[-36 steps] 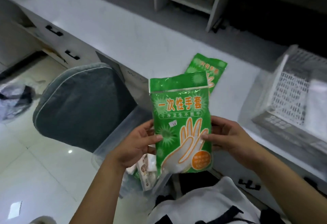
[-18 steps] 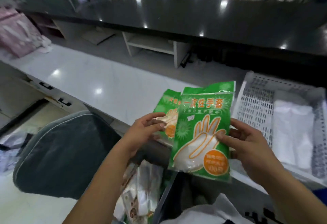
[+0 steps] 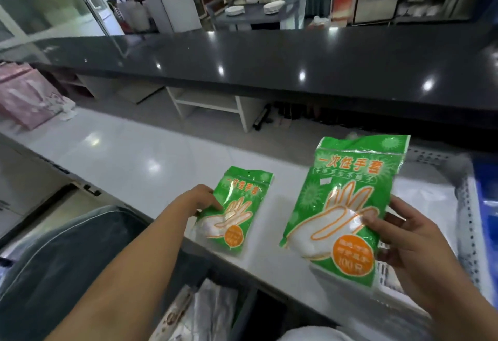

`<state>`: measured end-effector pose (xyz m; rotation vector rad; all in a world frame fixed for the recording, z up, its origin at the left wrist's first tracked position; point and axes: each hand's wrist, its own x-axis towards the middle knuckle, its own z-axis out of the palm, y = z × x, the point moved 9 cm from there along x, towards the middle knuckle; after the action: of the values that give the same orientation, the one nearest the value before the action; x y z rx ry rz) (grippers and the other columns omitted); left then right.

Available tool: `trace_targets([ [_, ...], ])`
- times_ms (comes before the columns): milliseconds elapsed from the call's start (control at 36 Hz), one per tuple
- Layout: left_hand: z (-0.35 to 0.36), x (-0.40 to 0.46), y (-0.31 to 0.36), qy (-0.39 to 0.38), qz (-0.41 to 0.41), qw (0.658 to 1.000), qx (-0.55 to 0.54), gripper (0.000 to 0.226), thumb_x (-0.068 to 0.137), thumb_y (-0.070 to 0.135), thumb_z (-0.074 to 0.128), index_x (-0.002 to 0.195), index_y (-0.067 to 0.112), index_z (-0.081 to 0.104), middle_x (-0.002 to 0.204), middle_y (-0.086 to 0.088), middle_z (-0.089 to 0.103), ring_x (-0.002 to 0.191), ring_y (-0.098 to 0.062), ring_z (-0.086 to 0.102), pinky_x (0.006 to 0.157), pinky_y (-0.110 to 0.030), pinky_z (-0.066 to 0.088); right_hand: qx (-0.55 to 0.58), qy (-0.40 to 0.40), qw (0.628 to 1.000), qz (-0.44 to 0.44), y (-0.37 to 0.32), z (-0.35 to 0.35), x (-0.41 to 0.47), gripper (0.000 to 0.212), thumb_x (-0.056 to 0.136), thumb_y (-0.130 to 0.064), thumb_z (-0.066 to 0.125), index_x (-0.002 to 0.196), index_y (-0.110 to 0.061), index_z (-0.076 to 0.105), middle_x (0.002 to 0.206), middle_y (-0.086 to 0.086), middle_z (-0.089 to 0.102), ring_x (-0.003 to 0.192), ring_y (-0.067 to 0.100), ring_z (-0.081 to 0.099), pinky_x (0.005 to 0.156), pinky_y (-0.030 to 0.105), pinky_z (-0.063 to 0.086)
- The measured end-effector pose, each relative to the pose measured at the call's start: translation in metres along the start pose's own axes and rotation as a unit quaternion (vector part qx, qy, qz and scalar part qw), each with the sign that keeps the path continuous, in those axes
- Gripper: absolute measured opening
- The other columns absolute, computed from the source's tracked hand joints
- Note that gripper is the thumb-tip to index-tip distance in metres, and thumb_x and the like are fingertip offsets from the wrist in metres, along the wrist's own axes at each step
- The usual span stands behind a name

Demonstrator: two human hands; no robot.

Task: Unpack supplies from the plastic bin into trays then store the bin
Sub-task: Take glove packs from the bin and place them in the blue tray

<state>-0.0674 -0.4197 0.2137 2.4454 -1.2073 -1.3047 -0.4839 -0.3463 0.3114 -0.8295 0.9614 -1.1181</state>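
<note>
Dark counter (image 3: 269, 66): a long glossy black top runs across the room behind everything, with ceiling lights mirrored in it.
White surface (image 3: 140, 163): the pale worktop sits below and in front of the dark counter, and carries the supplies.
Chair (image 3: 62, 268): a dark grey padded back with light piping stands at lower left, under the left forearm.
White perforated tray (image 3: 466, 222): it rests on the surface at the right edge, partly hidden behind the raised pack and the right hand; something pale lies inside, too blurred to name.
Plastic bin (image 3: 204, 311): low in view, beneath the edge of the surface, with wrapped packets showing inside.
Raised glove pack (image 3: 347, 206): a green packet with an orange hand outline, held upright in the air over the near end of the tray.
Flat glove pack (image 3: 234, 211): the same kind of packet, lying flat on the surface left of the raised one, well apart from it.
Right hand (image 3: 404, 243): its grip is closed on the raised pack's right edge, thumb on the front, fingers behind.
Left hand (image 3: 200, 200): fingertips rest on the flat pack's left edge; whether the grip pinches it or only touches, I cannot tell.
</note>
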Motion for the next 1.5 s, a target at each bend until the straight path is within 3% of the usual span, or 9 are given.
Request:
trace_targets([
  [306,0.040,-0.026,0.004,-0.207,0.056,0.945,-0.247,0.045,0.087,-0.010,0.056,0.130,0.006,0.055,0.126,-0.025,0.064,0.118,-0.043,0.060,0.105,-0.057,0.043,0.038,0.037,0.998,0.031,0.017,-0.017,0.005,0.033,0.074,-0.009,0.068,0.104,-0.022,0.075,0.105,0.015,0.075,0.084,0.033,0.074,0.059,0.040,0.061],
  [472,0.051,-0.056,0.016,-0.229,0.120,0.883,-0.391,0.060,0.078,-0.011,0.063,0.135,0.000,0.050,0.131,-0.030,0.058,0.124,-0.049,0.051,0.110,-0.061,0.035,0.013,0.014,0.999,0.044,0.014,0.004,0.013,0.036,0.071,-0.011,0.072,0.104,-0.023,0.074,0.106,0.016,0.075,0.080,0.033,0.074,0.053,0.036,0.058],
  [667,0.067,-0.106,0.048,-0.264,0.186,0.815,-0.481,0.064,0.071,0.001,0.075,0.131,0.018,0.060,0.126,-0.020,0.064,0.099,-0.035,0.060,0.092,-0.046,0.048,-0.008,-0.131,0.988,0.077,-0.006,0.067,0.027,0.048,0.072,-0.016,0.080,0.118,-0.019,0.068,0.114,0.017,0.071,0.091,0.033,0.072,0.071,0.041,0.059],
  [778,0.081,-0.129,0.049,-0.287,0.188,0.768,-0.541,0.054,0.065,0.011,0.080,0.118,0.022,0.071,0.083,-0.008,0.064,0.062,-0.014,0.048,0.061,-0.029,0.047,-0.120,-0.071,0.985,0.101,0.005,0.082,0.037,0.031,0.075,-0.004,0.073,0.106,-0.011,0.073,0.096,0.015,0.074,0.078,0.028,0.071,0.060,0.038,0.056],
  [889,0.089,-0.139,0.041,-0.303,0.199,0.752,-0.550,0.061,0.069,0.014,0.076,0.128,0.019,0.063,0.072,-0.002,0.070,0.053,-0.010,0.059,0.052,-0.024,0.050,-0.148,-0.003,0.982,0.115,0.022,0.075,0.036,0.021,0.078,0.004,0.071,0.097,-0.005,0.072,0.087,0.014,0.074,0.071,0.026,0.071,0.056,0.036,0.055],
  [972,0.092,-0.136,0.030,-0.295,0.188,0.766,-0.540,0.052,0.080,0.013,0.066,0.130,0.025,0.062,0.089,-0.008,0.068,0.066,-0.015,0.060,0.055,-0.025,0.050,-0.138,0.032,0.982,0.126,0.031,0.070,0.030,0.021,0.078,0.003,0.072,0.097,-0.006,0.070,0.083,0.011,0.075,0.068,0.023,0.072,0.051,0.031,0.053],
  [1111,0.089,-0.147,0.031,-0.360,0.206,0.710,-0.568,0.051,0.082,0.023,0.069,0.132,0.021,0.059,0.109,-0.007,0.070,0.079,-0.020,0.069,0.061,-0.030,0.054,-0.148,0.071,0.979,0.119,0.035,0.068,0.025,0.016,0.081,0.005,0.070,0.092,-0.007,0.070,0.079,0.011,0.075,0.062,0.021,0.071,0.044,0.027,0.050],
  [1222,0.086,-0.145,0.031,-0.327,0.242,0.745,-0.528,0.059,0.080,0.018,0.078,0.133,0.022,0.054,0.130,-0.018,0.063,0.107,-0.033,0.067,0.076,-0.040,0.058,-0.164,0.074,0.977,0.115,0.034,0.073,0.019,0.016,0.082,0.003,0.070,0.093,-0.008,0.070,0.082,0.011,0.076,0.067,0.024,0.073,0.048,0.029,0.053],
  [1500,0.091,-0.165,0.046,-0.360,0.283,0.714,-0.529,0.068,0.075,0.004,0.080,0.135,0.022,0.053,0.127,-0.025,0.062,0.112,-0.042,0.064,0.085,-0.047,0.056,-0.235,0.062,0.969,0.036,-0.003,0.062,-0.018,0.045,0.064,-0.020,0.085,0.107,-0.030,0.073,0.104,0.001,0.076,0.094,0.022,0.073,0.073,0.033,0.058],
])
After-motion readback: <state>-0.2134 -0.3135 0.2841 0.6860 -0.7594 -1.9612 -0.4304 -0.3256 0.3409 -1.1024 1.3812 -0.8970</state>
